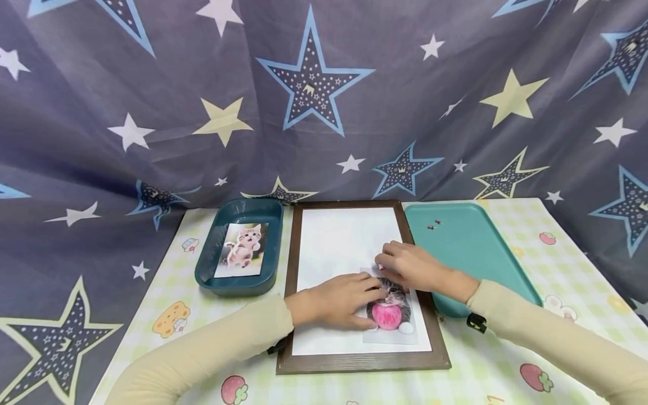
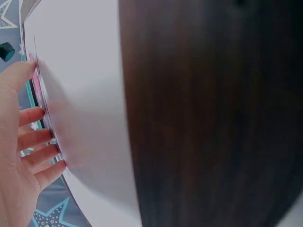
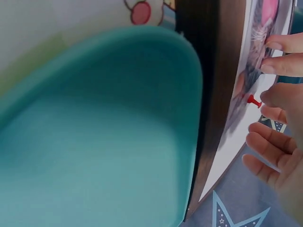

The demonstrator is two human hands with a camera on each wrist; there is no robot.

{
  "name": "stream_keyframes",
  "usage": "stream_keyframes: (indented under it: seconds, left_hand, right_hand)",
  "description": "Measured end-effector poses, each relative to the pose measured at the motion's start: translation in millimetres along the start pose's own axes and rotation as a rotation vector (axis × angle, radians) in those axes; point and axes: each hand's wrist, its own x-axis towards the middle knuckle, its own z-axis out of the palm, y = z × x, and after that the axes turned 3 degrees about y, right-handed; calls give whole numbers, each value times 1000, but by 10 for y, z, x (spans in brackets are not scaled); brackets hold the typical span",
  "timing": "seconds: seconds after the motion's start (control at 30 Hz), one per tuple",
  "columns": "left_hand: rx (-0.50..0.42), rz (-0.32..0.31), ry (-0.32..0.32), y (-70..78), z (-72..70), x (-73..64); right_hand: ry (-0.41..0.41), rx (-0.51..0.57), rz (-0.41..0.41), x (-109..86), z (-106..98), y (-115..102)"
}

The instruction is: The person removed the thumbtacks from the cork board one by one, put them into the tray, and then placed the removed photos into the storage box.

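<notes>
A photo of a tabby kitten with a pink ball point(image 1: 388, 317) lies on the white sheet of a brown-framed board point(image 1: 349, 236), toward its lower right. My left hand point(image 1: 336, 301) rests on the photo's left side with fingers spread and nearly straight, their tips on the print. At the photo's top edge, my right hand point(image 1: 412, 267) pinches a small red push pin point(image 3: 254, 100) between thumb and index finger; the pin stands against the paper. The other right fingers point(image 3: 265, 142) are loosely bent. In the left wrist view, the left hand point(image 2: 28, 142) touches the sheet edge-on.
A dark teal bin point(image 1: 202, 270) left of the board holds another kitten photo point(image 1: 243, 250). To the right, a flat turquoise tray point(image 1: 471, 253) carries red push pins point(image 1: 432, 228) near its far end. A starred curtain point(image 1: 324, 152) hangs behind the table.
</notes>
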Motion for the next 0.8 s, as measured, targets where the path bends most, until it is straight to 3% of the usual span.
stream_keyframes:
  seconds: [0.17, 0.43, 0.8]
  left_hand:
    - [0, -3, 6, -6, -34, 16]
    - [-63, -28, -48, 15, -55, -13]
    - [-78, -56, -69, 8, -46, -28]
  right_hand:
    - [-42, -41, 3, 4, -2, -21]
    - [-77, -96, 49, -14, 52, -70]
    - [-108, -43, 57, 2, 67, -49]
